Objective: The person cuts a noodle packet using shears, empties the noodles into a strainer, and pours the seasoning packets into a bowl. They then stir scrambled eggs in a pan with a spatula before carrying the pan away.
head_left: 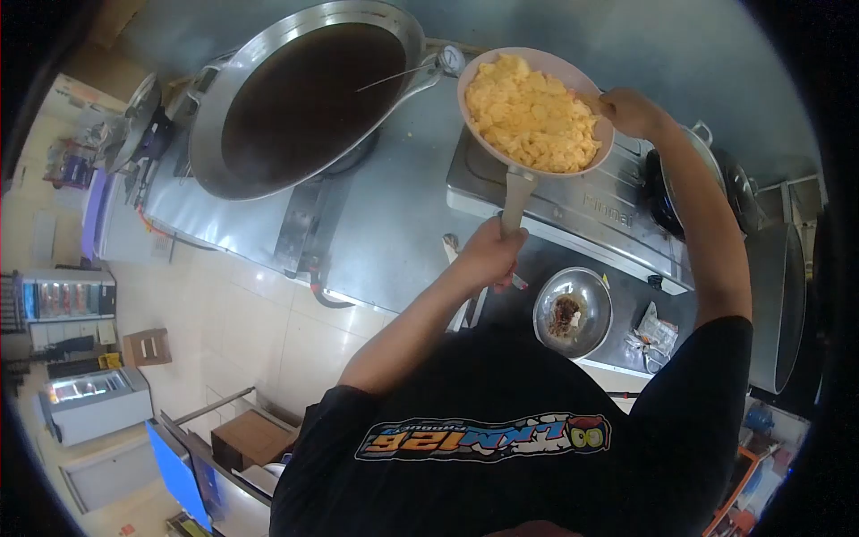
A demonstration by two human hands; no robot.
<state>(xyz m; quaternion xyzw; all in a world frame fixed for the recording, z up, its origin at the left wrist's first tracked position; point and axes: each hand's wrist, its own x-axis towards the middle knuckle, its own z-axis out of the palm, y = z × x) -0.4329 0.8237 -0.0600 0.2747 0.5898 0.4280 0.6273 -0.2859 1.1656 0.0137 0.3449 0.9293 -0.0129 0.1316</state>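
Observation:
A pale frying pan filled with yellow scrambled egg is over the left part of the silver gas stove. My left hand is wrapped round the pan's beige handle. At the pan's right rim, my right hand has its fingers closed on a utensil whose end reaches into the egg; its shape is mostly hidden. Below the stove sits a metal bowl with a dark and white mixture inside.
A large wok of dark liquid stands at the left, with a dial thermometer at its rim. Pots are right of the stove. A crumpled packet and scissors lie right of the bowl.

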